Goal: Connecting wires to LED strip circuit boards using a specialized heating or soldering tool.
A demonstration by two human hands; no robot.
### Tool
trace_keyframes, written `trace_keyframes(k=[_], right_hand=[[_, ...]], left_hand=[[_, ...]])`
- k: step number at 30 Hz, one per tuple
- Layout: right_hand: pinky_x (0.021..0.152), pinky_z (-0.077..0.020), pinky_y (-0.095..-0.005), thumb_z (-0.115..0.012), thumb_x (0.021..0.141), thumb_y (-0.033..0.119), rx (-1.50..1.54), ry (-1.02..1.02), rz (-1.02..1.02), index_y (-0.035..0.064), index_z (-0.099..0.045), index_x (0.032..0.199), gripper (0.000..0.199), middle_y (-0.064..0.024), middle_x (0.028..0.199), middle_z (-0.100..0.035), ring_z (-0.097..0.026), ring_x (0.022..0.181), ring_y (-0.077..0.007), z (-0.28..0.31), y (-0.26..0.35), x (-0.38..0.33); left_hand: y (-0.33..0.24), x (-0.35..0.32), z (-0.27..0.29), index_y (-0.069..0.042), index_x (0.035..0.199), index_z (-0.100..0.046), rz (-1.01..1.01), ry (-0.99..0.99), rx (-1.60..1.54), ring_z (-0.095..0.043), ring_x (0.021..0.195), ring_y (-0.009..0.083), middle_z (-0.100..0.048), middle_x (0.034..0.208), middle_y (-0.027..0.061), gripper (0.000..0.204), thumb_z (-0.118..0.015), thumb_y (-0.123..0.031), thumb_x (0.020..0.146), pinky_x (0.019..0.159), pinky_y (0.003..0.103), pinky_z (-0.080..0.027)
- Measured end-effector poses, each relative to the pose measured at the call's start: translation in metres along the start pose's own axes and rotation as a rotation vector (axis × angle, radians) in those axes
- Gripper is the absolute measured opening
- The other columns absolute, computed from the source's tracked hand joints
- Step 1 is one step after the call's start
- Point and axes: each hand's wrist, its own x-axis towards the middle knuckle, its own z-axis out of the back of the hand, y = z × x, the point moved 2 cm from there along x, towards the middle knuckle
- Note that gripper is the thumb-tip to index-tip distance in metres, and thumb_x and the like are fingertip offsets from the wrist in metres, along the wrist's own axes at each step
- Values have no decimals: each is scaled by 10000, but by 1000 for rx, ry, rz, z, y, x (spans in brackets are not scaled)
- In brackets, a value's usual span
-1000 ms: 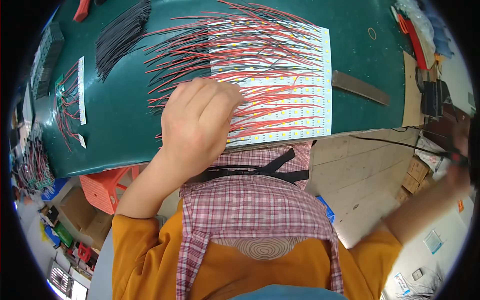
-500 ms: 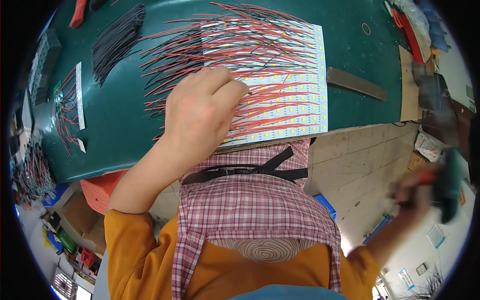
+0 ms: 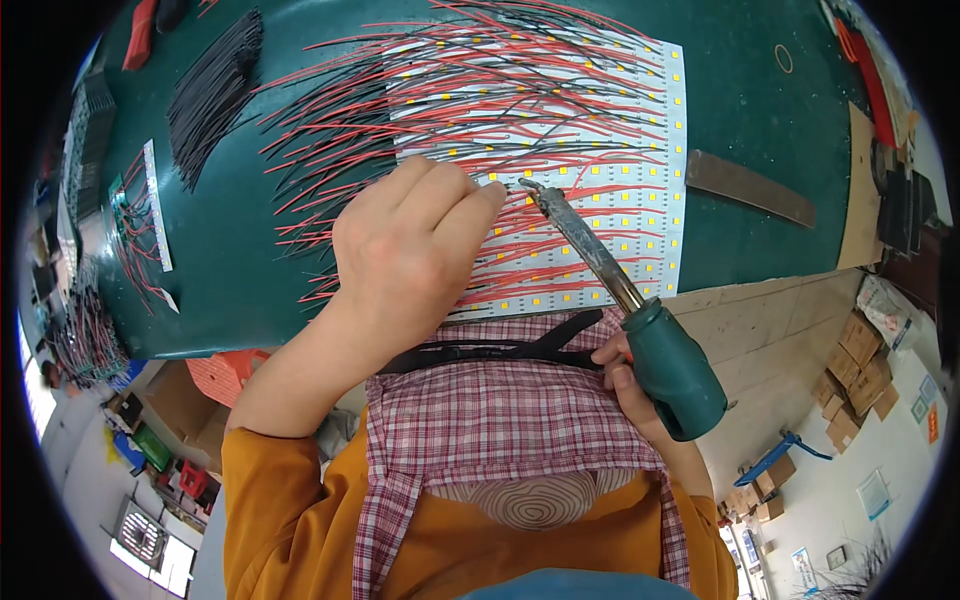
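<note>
Far left on my green tabletop [image 3: 240, 290], stacked grey pieces [image 3: 88, 135] blur into the dark rim, too warped to make out. Next, a white strip [image 3: 157, 205] with red leads, then a red handle [image 3: 140, 38] cut off by the upper edge, then a heap of black wires [image 3: 215, 100]. Here's my left grip [image 3: 405, 245], over the left part of the white LED board [image 3: 672, 150], fingers pinched closed; a dark wire [image 3: 512, 187] peeks past the fingertips, the rest hidden. Red wires [image 3: 590, 250] fan across the board, some running out of sight beneath my hand. The soldering iron [image 3: 675, 365] slants in, tip just beside my fingertips; whether it touches, I can't tell. My right grip [image 3: 632, 395] is wrapped round its green handle, largely hidden behind it. Rightmost, a flat metal bar [image 3: 750, 188] lies beside the board.
</note>
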Motion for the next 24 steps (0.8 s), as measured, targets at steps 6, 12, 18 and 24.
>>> trace_keyframes(k=[6,12,18,24], right_hand=[[669,-502,-272,-664,962,231,-644,7,156,27,-624,1108,254,-78,960,-677,-587,728,-105,3,-3,-2],[660,-499,-267,-646,944,170,-917,113,127,6,-611,1158,272,-71,903,-681,-593,720,-105,5,3,2],[663,-507,-278,-650,945,164,-863,59,298,9,-617,1153,261,-66,894,-680,-598,722,-106,3,7,-1],[716,-563,-263,-730,804,68,-567,-73,72,40,-651,1100,308,-42,870,-751,-730,802,-146,-1,8,-2]], left_hand=[[-4,1,2,-65,921,-729,-1,40,33,-596,690,198,-625,776,19,264,-741,15,670,577,315,-487],[-7,3,3,-66,920,-727,-10,55,64,-601,700,194,-617,784,18,254,-719,1,675,580,312,-491],[-8,4,2,-70,908,-727,-10,80,97,-602,707,188,-607,778,14,239,-714,-16,676,575,307,-492],[-9,4,2,-76,888,-722,-11,72,108,-597,700,181,-599,768,9,220,-717,-16,677,565,304,-488]])
